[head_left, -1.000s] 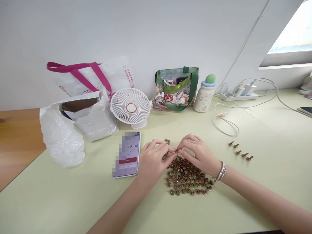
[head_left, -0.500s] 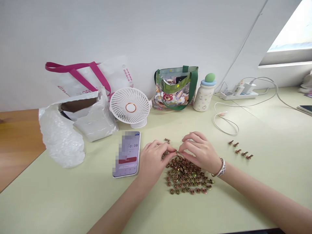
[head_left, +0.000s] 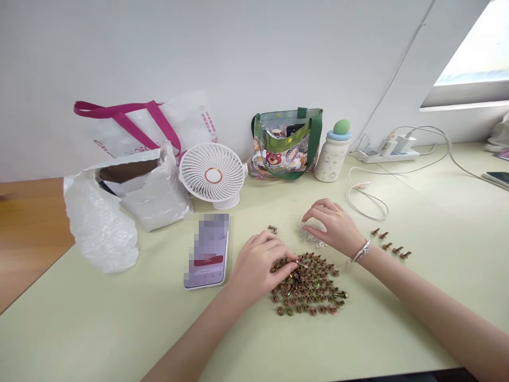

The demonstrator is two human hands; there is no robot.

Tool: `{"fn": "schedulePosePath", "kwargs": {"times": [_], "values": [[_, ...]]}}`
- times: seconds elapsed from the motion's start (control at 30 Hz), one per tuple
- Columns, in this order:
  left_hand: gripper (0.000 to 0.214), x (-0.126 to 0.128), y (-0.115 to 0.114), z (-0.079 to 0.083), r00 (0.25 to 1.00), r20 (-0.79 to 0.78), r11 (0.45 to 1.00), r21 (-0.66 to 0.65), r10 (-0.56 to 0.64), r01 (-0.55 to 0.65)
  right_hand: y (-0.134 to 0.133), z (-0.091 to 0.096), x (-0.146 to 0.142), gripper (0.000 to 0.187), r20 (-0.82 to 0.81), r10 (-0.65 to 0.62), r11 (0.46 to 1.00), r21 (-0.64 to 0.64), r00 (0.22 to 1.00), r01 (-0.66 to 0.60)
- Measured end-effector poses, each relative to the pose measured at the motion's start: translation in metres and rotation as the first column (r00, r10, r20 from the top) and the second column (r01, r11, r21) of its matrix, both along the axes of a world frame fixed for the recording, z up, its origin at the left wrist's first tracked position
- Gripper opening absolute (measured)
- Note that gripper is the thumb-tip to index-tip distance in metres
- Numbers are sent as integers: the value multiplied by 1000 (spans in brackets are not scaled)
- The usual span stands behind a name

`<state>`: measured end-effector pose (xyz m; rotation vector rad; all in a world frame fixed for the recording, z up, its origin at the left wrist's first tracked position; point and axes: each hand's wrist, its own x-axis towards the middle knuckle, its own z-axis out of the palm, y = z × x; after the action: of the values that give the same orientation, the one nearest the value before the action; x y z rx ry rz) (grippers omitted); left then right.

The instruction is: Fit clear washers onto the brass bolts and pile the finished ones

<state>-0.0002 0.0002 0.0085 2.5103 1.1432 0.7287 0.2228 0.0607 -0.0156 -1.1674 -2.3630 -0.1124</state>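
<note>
A dense pile of brass-coloured screws (head_left: 310, 292) with round heads lies on the pale green table. Over its upper left edge, my left hand (head_left: 262, 265) pinches one screw (head_left: 296, 261) between thumb and index finger; the fingertips partly cover it. My right hand (head_left: 334, 225), with a silver bracelet at the wrist, hovers by a heap of small clear plastic rings (head_left: 310, 234), thumb and fingers apart. No object shows between those fingers. A tiny cluster of metal pieces (head_left: 272, 229) sits beyond my left hand.
Several loose screws (head_left: 392, 247) lie to the right. A phone (head_left: 209, 252) rests left of my left hand. Along the wall stand a bubble-wrap pouch (head_left: 99, 228), a white fan (head_left: 213, 175), a green-handled bag (head_left: 284, 146), a bottle (head_left: 333, 156) and a power strip (head_left: 387, 155) with cables.
My hands, together at the fingertips before, are now apart. The right has moved up and away to the clear rings, its fingers opening. My left has lowered slightly toward the pile.
</note>
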Motion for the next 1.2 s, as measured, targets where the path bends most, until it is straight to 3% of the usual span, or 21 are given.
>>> {"fn": "schedulePosePath", "kwargs": {"times": [0.1, 0.2, 0.33, 0.47, 0.73, 0.93, 1.2], "values": [[8, 2, -1, -1, 993, -39, 994, -23, -107, 106, 6, -5, 5, 10, -23, -14, 999, -40, 1000, 13], [10, 2, -2, -2, 988, -63, 990, -26, -141, 140, 8, -8, 7, 12, -32, -26, 998, -60, 999, 24], [12, 1, -2, -1, 989, -72, 991, 5, -133, 133, 7, -8, 2, 13, -59, -46, 992, -122, 997, 39], [14, 0, -1, -2, 992, -43, 989, 75, -122, 125, 10, -6, -17, 14, -113, 20, 980, -192, 993, -42], [15, -3, 3, -4, 994, -25, 983, 149, -103, 106, 30, 1, -54, 14, -9, 151, 960, -236, 989, -149], [14, -3, 2, -6, 994, -44, 980, 164, -103, 109, 32, -1, -58, 5, -2, 150, 960, -240, 989, -146], [14, -3, 2, -5, 997, -52, 983, 168, -64, 72, 31, -3, -57, 8, -2, 150, 962, -228, 989, -147]]}}
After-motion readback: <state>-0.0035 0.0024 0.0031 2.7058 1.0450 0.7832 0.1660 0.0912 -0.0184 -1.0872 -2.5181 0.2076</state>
